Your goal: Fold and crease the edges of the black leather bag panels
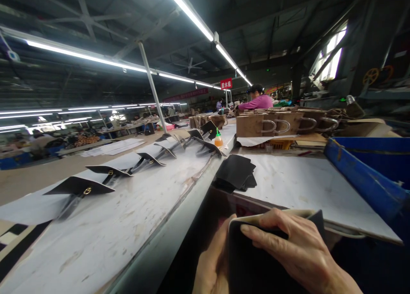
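A black leather-like panel [253,264] with a pale underside is held between my two hands at the lower right, over the table's edge. My left hand [213,260] grips its left side, the thumb and fingers partly hidden by it. My right hand [297,247] pinches the upper edge, thumb on the black face and fingers over the pale side. Just beyond my hands lies a stack of black pieces [237,172]. Along the white-covered table, several black flaps with gold-coloured fittings, such as the nearest flap [81,186], stand in a row.
An orange glue bottle with a green nozzle [218,139] stands on the table. Brown bags with clear handles [253,125] are lined up behind the white sheet [294,179]. A blue bin [361,170] sits at right. Farther off, a person in a pink top [258,102] works.
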`<state>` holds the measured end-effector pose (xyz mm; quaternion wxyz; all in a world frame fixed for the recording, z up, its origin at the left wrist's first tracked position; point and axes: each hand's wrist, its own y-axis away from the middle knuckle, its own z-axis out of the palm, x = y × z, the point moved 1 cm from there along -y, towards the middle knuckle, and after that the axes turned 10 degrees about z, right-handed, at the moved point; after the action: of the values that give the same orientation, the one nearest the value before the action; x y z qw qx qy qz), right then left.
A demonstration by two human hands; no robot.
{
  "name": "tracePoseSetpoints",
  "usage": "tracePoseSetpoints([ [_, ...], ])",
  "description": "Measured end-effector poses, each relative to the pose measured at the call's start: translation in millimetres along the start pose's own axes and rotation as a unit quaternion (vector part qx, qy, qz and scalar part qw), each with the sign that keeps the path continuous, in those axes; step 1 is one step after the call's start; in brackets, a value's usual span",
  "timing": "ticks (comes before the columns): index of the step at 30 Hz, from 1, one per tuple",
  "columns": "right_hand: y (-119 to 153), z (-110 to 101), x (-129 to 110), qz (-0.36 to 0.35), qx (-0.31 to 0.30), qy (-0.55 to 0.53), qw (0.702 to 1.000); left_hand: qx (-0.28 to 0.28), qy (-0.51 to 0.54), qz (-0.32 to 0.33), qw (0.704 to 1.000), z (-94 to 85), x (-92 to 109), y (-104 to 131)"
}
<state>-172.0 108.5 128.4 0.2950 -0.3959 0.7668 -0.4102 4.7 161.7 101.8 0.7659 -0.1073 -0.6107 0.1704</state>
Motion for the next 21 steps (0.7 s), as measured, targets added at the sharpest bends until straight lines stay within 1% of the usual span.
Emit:
tracePoseSetpoints([
  [5, -3, -3, -2, -0.013, -0.011, 0.02, 1.0, 0.027, -0.027, 0.005, 0.999, -3.4, 0, 0],
  [10, -8, -3, -3, -0.016, -0.02, 0.013, 1.0, 0.003, -0.038, 0.021, 0.999, 0.6, -2, 2],
  [12, -8, -2, -2, -0.012, -0.04, 0.016, 0.999, 0.001, -0.062, 0.004, 0.998, 0.1, -2, 2],
  [14, -6, -1, -1, 0.0, -0.063, 0.018, 0.998, 0.016, -0.079, -0.029, 0.996, -3.0, -3, 2],
  [17, -4, 2, 0, 0.011, -0.09, 0.03, 0.995, 0.028, -0.044, -0.065, 0.996, -8.3, -4, 1],
  [19, -3, 4, 1, 0.012, -0.096, 0.035, 0.995, 0.029, -0.046, -0.07, 0.996, -9.7, -4, 0],
  [21, -3, 7, 1, 0.01, -0.095, 0.035, 0.995, 0.035, -0.075, -0.062, 0.995, -9.2, -4, -1],
])
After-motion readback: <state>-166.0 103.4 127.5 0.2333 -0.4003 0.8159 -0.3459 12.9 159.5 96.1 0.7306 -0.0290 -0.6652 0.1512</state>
